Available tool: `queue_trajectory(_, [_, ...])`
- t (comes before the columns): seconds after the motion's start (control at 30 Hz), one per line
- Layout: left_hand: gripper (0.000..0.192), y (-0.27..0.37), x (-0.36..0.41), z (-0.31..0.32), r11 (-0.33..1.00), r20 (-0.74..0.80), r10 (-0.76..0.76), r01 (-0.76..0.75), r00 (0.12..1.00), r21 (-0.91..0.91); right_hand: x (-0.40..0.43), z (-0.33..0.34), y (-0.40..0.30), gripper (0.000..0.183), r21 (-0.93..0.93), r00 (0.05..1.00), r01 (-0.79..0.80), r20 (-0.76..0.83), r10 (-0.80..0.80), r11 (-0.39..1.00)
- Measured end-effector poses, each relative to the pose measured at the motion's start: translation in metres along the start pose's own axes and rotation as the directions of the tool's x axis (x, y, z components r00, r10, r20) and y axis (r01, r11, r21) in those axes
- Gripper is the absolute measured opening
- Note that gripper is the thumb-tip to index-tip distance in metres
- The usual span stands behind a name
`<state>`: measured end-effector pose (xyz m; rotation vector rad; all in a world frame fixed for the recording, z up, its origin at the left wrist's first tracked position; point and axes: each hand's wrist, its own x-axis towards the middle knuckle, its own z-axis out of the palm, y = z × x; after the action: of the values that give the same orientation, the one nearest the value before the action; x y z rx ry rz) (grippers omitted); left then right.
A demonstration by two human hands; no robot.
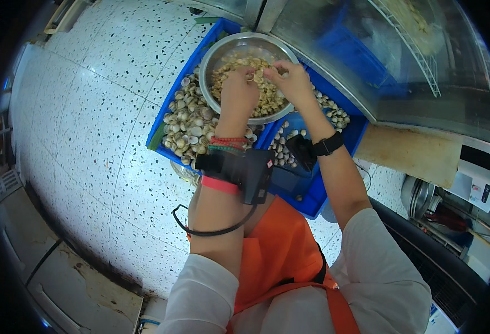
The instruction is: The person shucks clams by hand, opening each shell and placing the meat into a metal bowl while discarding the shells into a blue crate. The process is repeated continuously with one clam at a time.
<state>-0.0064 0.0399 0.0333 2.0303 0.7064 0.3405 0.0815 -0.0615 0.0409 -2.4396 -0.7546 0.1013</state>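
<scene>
Over a round metal bowl [208, 85] holding shucked clam meat [265, 102] and some liquid, both hands are close together. My left hand [241, 89] has its fingertips pinched near a small piece, perhaps a shell or clam; the fingers partly hide it. My right hand [290, 81] is just to its right, thumb and fingers bent near a small pale thing that is too small to name. The bowl rests on two blue plastic crates. Clam shells [192, 121] fill the left crate [151, 135]. In the right crate [318, 204] lie smaller whole-looking clams [284, 154].
A glass-fronted cabinet [336, 54] stands against the crates' far right side. Metal bowls or pans [416, 196] and a white appliance [478, 179] are at the right. Speckled tile floor [90, 137] spreads left. A cable [211, 233] loops from the device on my left forearm.
</scene>
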Motion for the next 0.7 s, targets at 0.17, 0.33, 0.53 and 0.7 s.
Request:
queue_trajectory(0.17, [0.035, -0.004, 0.000, 0.002, 0.993, -0.069, 0.051, -0.058, 0.996, -0.106, -0.013, 0.020, 0.005, 0.029, 0.489, 0.733, -0.524, 0.676, 0.077, 0.697])
queue_trajectory(0.33, [0.035, 0.006, 0.002, -0.024, 0.990, 0.029, -0.131, 0.132, 0.991, -0.055, -0.031, 0.054, -0.016, 0.031, 0.451, 0.569, -0.435, 0.808, -0.150, 0.779])
queue_trajectory(0.53, [0.031, -0.009, 0.005, -0.048, 0.952, 0.000, -0.279, 0.277, 0.960, -0.131, -0.022, 0.050, -0.025, 0.032, 0.450, 0.528, -0.565, 0.841, -0.116, 0.691])
queue_trajectory(0.7, [0.024, -0.023, 0.008, -0.040, 0.932, 0.093, -0.332, 0.342, 0.939, -0.121, -0.009, 0.029, -0.015, 0.031, 0.671, 0.753, -0.495, 0.648, -0.111, 0.552])
